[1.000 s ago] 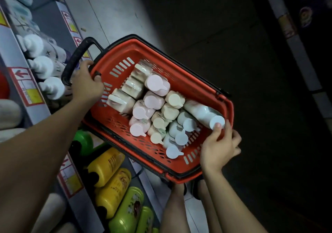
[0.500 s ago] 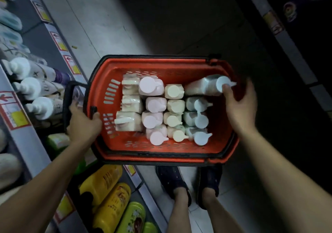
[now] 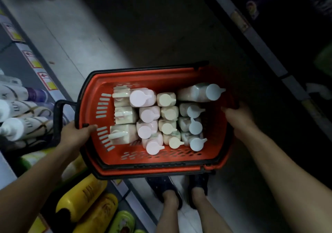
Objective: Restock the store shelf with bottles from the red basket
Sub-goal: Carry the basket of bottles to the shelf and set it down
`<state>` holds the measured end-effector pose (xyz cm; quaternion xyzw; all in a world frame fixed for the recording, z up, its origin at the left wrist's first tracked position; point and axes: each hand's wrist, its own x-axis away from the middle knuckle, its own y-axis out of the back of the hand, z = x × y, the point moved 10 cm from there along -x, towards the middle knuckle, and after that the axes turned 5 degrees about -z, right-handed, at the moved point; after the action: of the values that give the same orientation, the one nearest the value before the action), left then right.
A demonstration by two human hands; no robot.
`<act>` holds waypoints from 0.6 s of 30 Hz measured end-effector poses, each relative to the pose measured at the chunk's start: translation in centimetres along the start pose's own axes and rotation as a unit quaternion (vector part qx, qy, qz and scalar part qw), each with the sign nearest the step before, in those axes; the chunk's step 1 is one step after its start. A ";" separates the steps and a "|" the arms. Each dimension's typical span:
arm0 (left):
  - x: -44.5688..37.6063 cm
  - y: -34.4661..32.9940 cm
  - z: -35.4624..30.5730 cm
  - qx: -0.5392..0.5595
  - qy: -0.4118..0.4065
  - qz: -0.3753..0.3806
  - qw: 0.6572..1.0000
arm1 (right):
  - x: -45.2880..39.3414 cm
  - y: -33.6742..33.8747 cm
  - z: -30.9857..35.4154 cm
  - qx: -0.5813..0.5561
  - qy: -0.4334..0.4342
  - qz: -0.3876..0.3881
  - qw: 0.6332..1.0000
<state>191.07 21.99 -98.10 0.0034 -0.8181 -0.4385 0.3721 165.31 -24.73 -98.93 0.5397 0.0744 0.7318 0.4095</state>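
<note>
The red basket (image 3: 152,166) with a black rim hangs level in front of me, above my feet. Several bottles (image 3: 149,114) with pink, cream and pale blue caps stand packed inside it, and one larger bottle (image 3: 195,93) lies on its side along the far right. My left hand (image 3: 75,135) grips the basket's left rim beside the black handle (image 3: 58,117), thumb over the edge. My right hand (image 3: 237,115) holds the right rim, its fingers hidden in shadow. The store shelf (image 3: 12,175) runs down the left side.
White pump bottles (image 3: 16,117) lie on the left shelf; yellow bottles (image 3: 84,202) and green ones (image 3: 124,222) sit on the level below. Price tags (image 3: 47,81) line the shelf edge. A dark shelf unit (image 3: 269,56) borders the aisle at right. My feet (image 3: 179,187) stand on the tiled floor.
The basket has swung from tilted to level and square in front of me. My right hand left the large bottle's cap and moved down onto the right rim.
</note>
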 end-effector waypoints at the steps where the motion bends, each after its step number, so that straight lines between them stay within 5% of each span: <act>1: 0.7 -0.4 -0.3 0.000 0.006 0.012 1.000 | 0.1 0.7 -1.1 -0.010 -0.016 -0.003 1.000; 8: 6.7 -2.7 -4.0 -0.027 0.009 0.071 0.997 | 2.7 6.5 -9.7 -0.127 -0.135 -0.021 0.983; 18: 19.2 -3.0 -10.4 -0.099 -0.034 0.171 0.980 | 16.1 22.8 -15.4 -0.195 -0.179 -0.163 0.951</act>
<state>182.59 6.37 -85.07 -0.1885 -0.7712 -0.4475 0.4116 139.08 -23.52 -80.88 0.5517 -0.0577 0.5471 0.6268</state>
